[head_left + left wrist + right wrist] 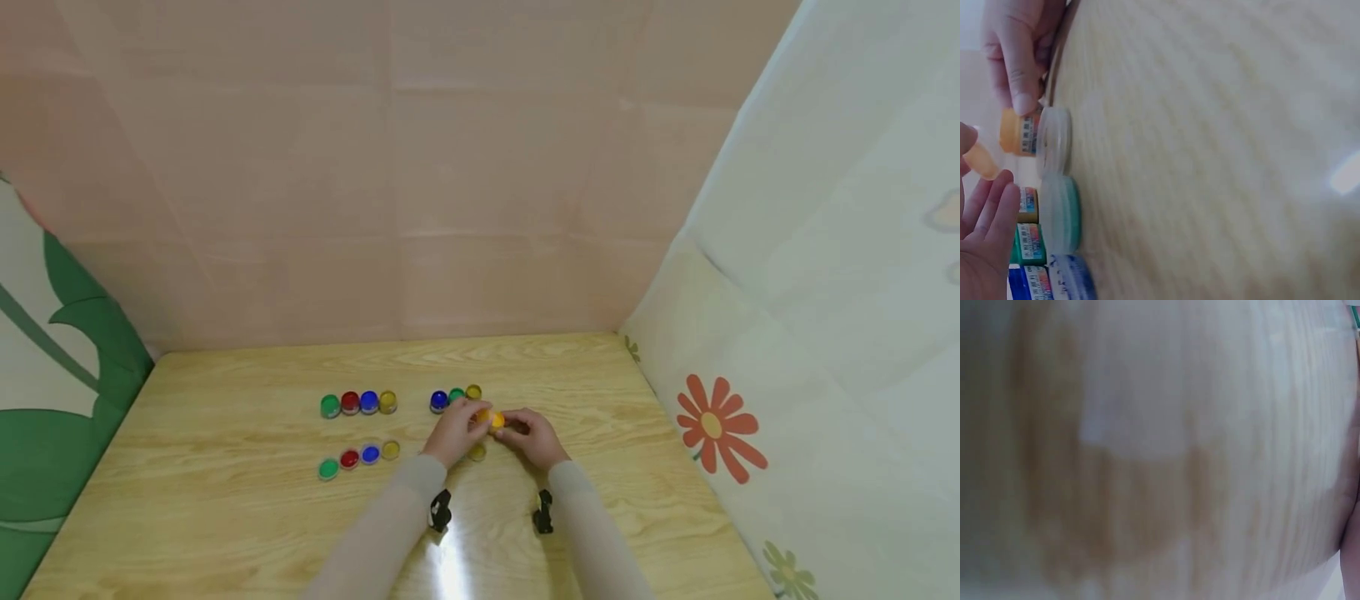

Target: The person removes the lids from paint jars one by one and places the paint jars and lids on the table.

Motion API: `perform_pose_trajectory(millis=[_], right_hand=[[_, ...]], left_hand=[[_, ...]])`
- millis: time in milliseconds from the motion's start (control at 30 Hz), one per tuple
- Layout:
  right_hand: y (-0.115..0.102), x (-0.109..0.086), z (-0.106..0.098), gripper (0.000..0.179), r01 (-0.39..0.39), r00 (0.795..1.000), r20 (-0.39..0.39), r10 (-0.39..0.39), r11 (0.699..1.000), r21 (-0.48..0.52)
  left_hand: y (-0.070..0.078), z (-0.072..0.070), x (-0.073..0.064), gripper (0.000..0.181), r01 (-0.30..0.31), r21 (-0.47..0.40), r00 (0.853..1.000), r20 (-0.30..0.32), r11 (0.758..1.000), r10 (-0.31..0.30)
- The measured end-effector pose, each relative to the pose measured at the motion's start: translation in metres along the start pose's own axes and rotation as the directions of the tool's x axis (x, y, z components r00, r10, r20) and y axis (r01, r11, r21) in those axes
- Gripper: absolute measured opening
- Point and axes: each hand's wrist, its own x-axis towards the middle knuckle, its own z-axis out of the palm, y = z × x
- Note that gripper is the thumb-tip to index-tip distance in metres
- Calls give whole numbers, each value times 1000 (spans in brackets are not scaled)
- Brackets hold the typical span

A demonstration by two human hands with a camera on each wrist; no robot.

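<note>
My right hand (pixel 534 437) holds a small orange paint jar (pixel 497 421) by its side, low over the table. In the left wrist view the thumb of that hand lies against the labelled orange jar (pixel 1019 132). My left hand (pixel 453 432) pinches an orange lid (pixel 982 162), apart from the jar and tilted. Just behind my left hand stand a blue jar (pixel 438 402), a green jar (pixel 457 394) and a yellow jar (pixel 473 391). A yellowish lid (pixel 477 452) lies between my hands. Only a sliver of a hand (pixel 1351 556) shows in the right wrist view.
Further left on the wooden table (pixel 225 500) stands a row of green (pixel 330 406), red (pixel 350 402), blue (pixel 369 402) and yellow jars (pixel 387 402). Their lids (pixel 349 458) lie in a row in front. A green lid (pixel 1071 214) and a blue lid (pixel 1074 275) lie near the closer jars.
</note>
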Motion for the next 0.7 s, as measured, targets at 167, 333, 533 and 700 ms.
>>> perform_pose_trajectory(millis=[167, 333, 533, 700], right_hand=[[0, 1, 4, 29, -4, 998, -69, 2, 1000, -30], [-1, 1, 6, 30, -14, 991, -136, 9, 999, -39], [-2, 3, 7, 33, -55, 985, -167, 50, 998, -27], [-3, 7, 8, 35, -107, 979, -178, 104, 994, -6]], left_hand=[[1, 2, -7, 28, -50, 12, 996, -71, 999, 51], [6, 2, -11, 28, -20, -27, 999, -51, 999, 19], [1, 8, -15, 27, -13, 130, 1000, -25, 991, 16], [0, 12, -19, 26, -9, 202, 1000, -27, 979, 14]])
